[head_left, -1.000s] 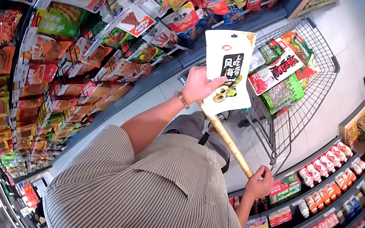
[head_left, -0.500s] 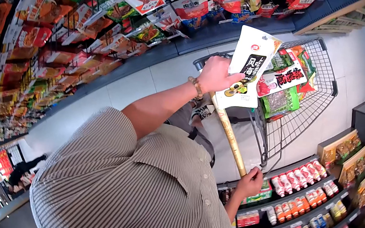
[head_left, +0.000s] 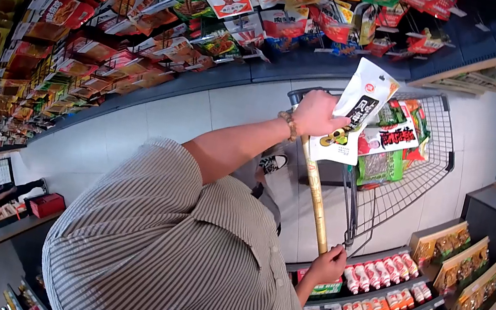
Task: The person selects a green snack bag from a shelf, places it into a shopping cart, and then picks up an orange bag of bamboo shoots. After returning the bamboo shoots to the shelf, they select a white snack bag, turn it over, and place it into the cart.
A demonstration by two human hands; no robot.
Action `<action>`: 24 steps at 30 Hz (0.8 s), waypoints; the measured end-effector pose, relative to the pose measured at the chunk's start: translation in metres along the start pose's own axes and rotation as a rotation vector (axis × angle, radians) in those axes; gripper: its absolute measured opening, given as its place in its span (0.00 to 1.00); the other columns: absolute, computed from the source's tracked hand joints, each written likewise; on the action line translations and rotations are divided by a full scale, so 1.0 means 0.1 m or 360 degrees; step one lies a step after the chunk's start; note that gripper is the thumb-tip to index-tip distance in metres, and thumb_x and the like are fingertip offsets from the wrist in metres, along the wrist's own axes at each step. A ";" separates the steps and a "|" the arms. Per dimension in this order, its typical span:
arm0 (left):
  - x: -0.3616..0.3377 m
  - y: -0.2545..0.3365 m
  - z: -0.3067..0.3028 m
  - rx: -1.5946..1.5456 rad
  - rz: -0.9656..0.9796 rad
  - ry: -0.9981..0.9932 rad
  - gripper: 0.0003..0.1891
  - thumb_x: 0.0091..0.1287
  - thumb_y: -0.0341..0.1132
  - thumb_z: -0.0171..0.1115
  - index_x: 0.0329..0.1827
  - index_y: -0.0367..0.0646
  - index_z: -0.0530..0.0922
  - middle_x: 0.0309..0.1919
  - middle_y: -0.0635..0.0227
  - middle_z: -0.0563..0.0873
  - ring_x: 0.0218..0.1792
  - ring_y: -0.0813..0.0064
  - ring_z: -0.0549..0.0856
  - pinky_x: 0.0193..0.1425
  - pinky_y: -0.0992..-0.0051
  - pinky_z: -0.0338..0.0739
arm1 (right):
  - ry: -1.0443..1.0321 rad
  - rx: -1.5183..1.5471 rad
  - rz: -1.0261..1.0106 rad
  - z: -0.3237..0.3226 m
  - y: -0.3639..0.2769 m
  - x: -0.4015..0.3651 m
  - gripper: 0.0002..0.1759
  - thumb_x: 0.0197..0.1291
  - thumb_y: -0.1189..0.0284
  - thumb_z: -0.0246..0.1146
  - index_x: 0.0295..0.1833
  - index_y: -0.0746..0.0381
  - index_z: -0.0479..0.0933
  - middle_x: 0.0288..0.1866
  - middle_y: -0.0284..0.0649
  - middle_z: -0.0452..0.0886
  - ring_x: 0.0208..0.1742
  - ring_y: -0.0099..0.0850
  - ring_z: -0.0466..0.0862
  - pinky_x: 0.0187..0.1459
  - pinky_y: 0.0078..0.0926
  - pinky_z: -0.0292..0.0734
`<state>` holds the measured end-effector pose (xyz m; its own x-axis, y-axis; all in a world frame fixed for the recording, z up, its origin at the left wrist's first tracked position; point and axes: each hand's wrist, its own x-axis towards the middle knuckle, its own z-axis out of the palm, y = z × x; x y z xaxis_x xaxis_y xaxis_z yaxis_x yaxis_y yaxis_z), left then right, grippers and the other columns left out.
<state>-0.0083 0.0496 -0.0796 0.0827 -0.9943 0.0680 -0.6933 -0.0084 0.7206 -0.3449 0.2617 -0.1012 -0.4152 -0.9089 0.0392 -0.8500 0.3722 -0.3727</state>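
My left hand (head_left: 320, 114), a beaded bracelet at its wrist, is closed on a white snack pouch (head_left: 353, 117) with black lettering and yellow-green pictures. It holds the pouch over the near end of a shopping cart (head_left: 412, 184), by the upper end of the gold-coloured cart handle (head_left: 315, 193). At the handle's lower end, my right hand (head_left: 328, 265) has its fingers curled around the bar. Inside the wire basket lie several snack packs, among them a white-and-red pack (head_left: 397, 138) and a green bag (head_left: 382, 167).
Hanging snack packets (head_left: 151, 25) fill the shelves on the left and top. Close to my right hand, a tiered shelf (head_left: 361, 301) carries small bottles and boxes. Wooden bins (head_left: 441, 242) stand at right. A shoe (head_left: 273, 161) shows on the tiled floor (head_left: 196, 109) beside the cart.
The view has shifted and turned slightly, so the shelves and cart sit differently in frame. The pouch leans more to the right, still in my left hand. My right hand stays at the handle.
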 end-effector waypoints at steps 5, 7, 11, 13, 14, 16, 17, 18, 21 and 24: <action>0.02 0.04 -0.01 -0.0059 -0.0028 0.0034 0.23 0.58 0.53 0.69 0.33 0.35 0.86 0.26 0.48 0.85 0.31 0.48 0.86 0.40 0.58 0.81 | 0.0010 -0.0025 -0.0029 0.05 0.04 0.04 0.19 0.70 0.56 0.60 0.42 0.61 0.86 0.33 0.45 0.86 0.34 0.46 0.84 0.34 0.44 0.75; 0.05 0.02 0.01 -0.0043 -0.0012 0.0052 0.23 0.58 0.52 0.69 0.34 0.36 0.86 0.26 0.48 0.86 0.31 0.48 0.87 0.40 0.59 0.81 | 0.0000 0.0005 -0.0021 0.06 0.05 0.05 0.18 0.69 0.57 0.62 0.43 0.60 0.86 0.33 0.45 0.85 0.34 0.46 0.83 0.33 0.44 0.74; 0.05 -0.03 0.07 -0.0100 0.0001 0.0064 0.20 0.58 0.50 0.70 0.37 0.38 0.87 0.27 0.50 0.87 0.31 0.50 0.87 0.40 0.60 0.81 | 0.0051 -0.0022 -0.0109 0.02 -0.01 0.08 0.18 0.69 0.58 0.60 0.42 0.61 0.86 0.33 0.45 0.85 0.34 0.46 0.84 0.34 0.44 0.75; 0.06 -0.06 0.10 -0.0088 -0.0003 0.0052 0.20 0.58 0.49 0.70 0.38 0.38 0.87 0.28 0.51 0.87 0.32 0.50 0.87 0.40 0.60 0.81 | 0.0056 -0.0076 -0.0097 0.01 -0.03 0.09 0.19 0.70 0.58 0.59 0.40 0.63 0.85 0.33 0.46 0.86 0.35 0.47 0.85 0.34 0.44 0.76; 0.05 -0.08 0.10 -0.0073 -0.0023 0.0044 0.19 0.58 0.49 0.70 0.38 0.39 0.88 0.28 0.51 0.87 0.32 0.50 0.87 0.40 0.61 0.81 | 0.0034 -0.0067 -0.0103 0.01 -0.02 0.09 0.19 0.70 0.58 0.59 0.41 0.62 0.85 0.33 0.45 0.86 0.35 0.46 0.85 0.35 0.44 0.76; 0.04 -0.06 0.04 -0.0103 0.0000 0.0057 0.19 0.59 0.49 0.70 0.37 0.38 0.87 0.29 0.51 0.88 0.31 0.51 0.88 0.40 0.61 0.82 | 0.0040 -0.0065 -0.0083 0.02 -0.04 0.08 0.19 0.70 0.57 0.59 0.41 0.61 0.86 0.33 0.44 0.87 0.35 0.45 0.85 0.35 0.44 0.76; 0.05 -0.08 0.04 -0.0095 -0.0003 0.0050 0.20 0.59 0.49 0.70 0.37 0.38 0.87 0.29 0.50 0.88 0.31 0.50 0.88 0.39 0.61 0.82 | 0.0031 -0.0048 -0.0084 0.02 -0.04 0.08 0.19 0.70 0.57 0.59 0.41 0.60 0.86 0.33 0.43 0.87 0.35 0.45 0.85 0.35 0.44 0.76; 0.05 -0.10 0.05 -0.0085 -0.0011 0.0046 0.20 0.59 0.49 0.71 0.38 0.37 0.87 0.29 0.50 0.88 0.31 0.50 0.88 0.39 0.61 0.82 | 0.0017 -0.0029 -0.0089 0.02 -0.04 0.07 0.19 0.70 0.56 0.58 0.41 0.59 0.86 0.33 0.43 0.87 0.35 0.45 0.85 0.35 0.45 0.76; 0.04 -0.11 0.07 -0.0137 -0.0011 0.0096 0.22 0.58 0.51 0.70 0.34 0.35 0.86 0.27 0.48 0.87 0.31 0.49 0.87 0.39 0.59 0.82 | -0.0002 -0.0035 -0.0077 0.02 -0.05 0.07 0.19 0.70 0.55 0.58 0.42 0.57 0.86 0.33 0.41 0.87 0.35 0.45 0.85 0.35 0.45 0.76; 0.01 -0.10 0.04 -0.0205 0.0020 0.0159 0.24 0.57 0.53 0.69 0.30 0.34 0.85 0.25 0.48 0.86 0.30 0.48 0.87 0.40 0.58 0.82 | -0.0041 -0.0051 -0.0090 -0.01 -0.11 0.06 0.18 0.70 0.56 0.58 0.41 0.58 0.86 0.32 0.41 0.87 0.35 0.45 0.85 0.35 0.45 0.75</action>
<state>-0.0041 0.0481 -0.0897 0.1498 -0.9786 0.1409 -0.5978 0.0239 0.8013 -0.3384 0.2528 -0.0966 -0.3579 -0.9331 0.0352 -0.8820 0.3254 -0.3409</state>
